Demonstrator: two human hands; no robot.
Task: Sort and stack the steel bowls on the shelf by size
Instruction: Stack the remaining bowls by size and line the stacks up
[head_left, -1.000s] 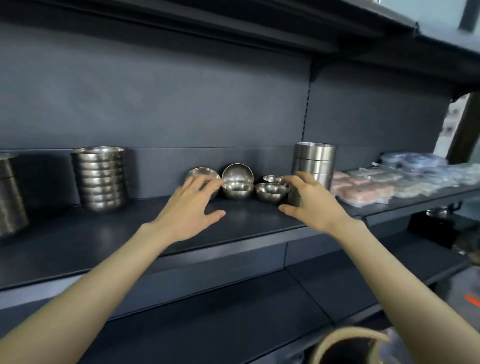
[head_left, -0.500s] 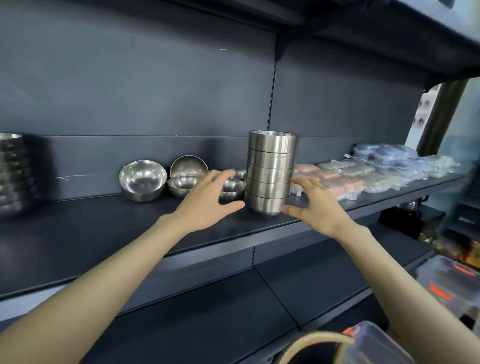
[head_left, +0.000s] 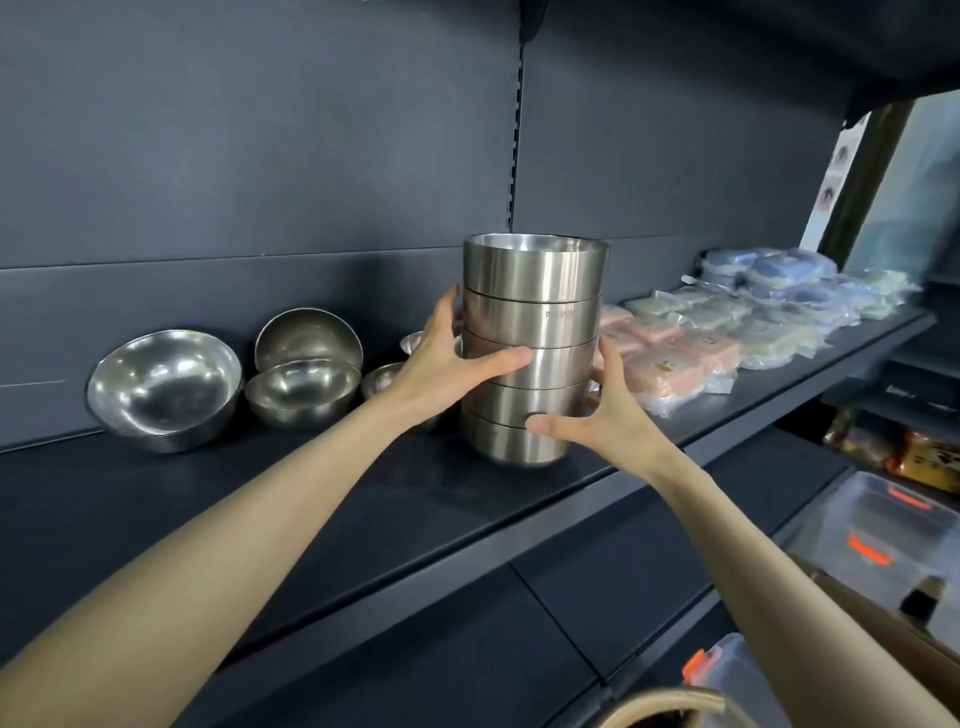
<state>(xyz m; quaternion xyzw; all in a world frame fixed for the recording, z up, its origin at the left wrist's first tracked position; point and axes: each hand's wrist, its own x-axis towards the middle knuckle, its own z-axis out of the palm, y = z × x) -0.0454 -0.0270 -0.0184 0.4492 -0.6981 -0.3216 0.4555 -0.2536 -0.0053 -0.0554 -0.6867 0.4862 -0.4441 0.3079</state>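
At the left of the frame, on the dark shelf (head_left: 311, 499), a large round bowl (head_left: 163, 389) sits loose. Just to its right are two medium round bowls (head_left: 304, 397), one tipped against the back panel behind the other. Partly hidden behind the left hand (head_left: 452, 364) are smaller bowls (head_left: 382, 382). At frame centre stands the stack of straight-sided bowls (head_left: 535, 322), five high and upright. The left hand grips its left side at mid-height, thumb laid across the front. The right hand (head_left: 610, 423) grips the right side lower down, thumb near the seam above the bottom bowl. Whether the base touches the shelf or sits just clear of it cannot be told. The step in hand appears to be moving this stack as one unit. The next move probably calls for even pressure from both sides and a level carry, so that the nested bowls do not slip apart. The set-down should be clear of the wrapped packets (head_left: 691, 353) at the right and of the loose bowls, which are not yet sorted.
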